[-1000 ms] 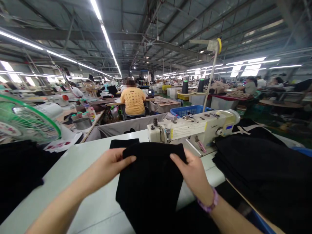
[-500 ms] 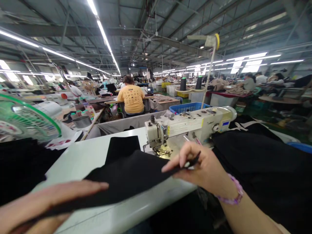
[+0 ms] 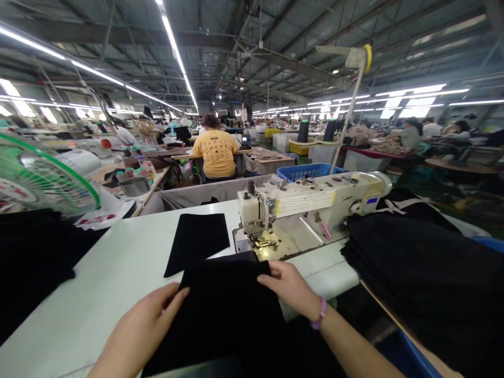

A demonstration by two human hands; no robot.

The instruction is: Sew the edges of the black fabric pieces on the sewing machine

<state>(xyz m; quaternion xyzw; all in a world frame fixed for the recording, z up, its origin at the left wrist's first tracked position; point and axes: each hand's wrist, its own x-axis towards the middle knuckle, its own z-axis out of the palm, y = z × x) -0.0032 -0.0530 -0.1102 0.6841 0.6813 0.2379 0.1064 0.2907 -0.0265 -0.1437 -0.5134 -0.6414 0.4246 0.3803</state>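
Note:
A black fabric piece point(image 3: 226, 310) lies on the white sewing table point(image 3: 106, 278) in front of me. My left hand point(image 3: 151, 320) grips its left edge with the thumb on top. My right hand point(image 3: 287, 286), with a purple bracelet on the wrist, grips its upper right corner close to the presser foot of the cream sewing machine point(image 3: 311, 202). A second, smaller black piece point(image 3: 199, 239) lies flat on the table just beyond, left of the machine's needle.
A stack of black fabric point(image 3: 417, 273) fills the table's right side, another dark pile point(image 3: 31, 257) the left. A green fan point(image 3: 43, 181) stands at far left. A person in a yellow shirt point(image 3: 216, 152) sits ahead; a blue basket point(image 3: 305, 172) sits behind the machine.
The black piece, held up and stretched between my hands, has come down flat on the table. My right hand moved down and left toward the needle; my left hand shifted inward.

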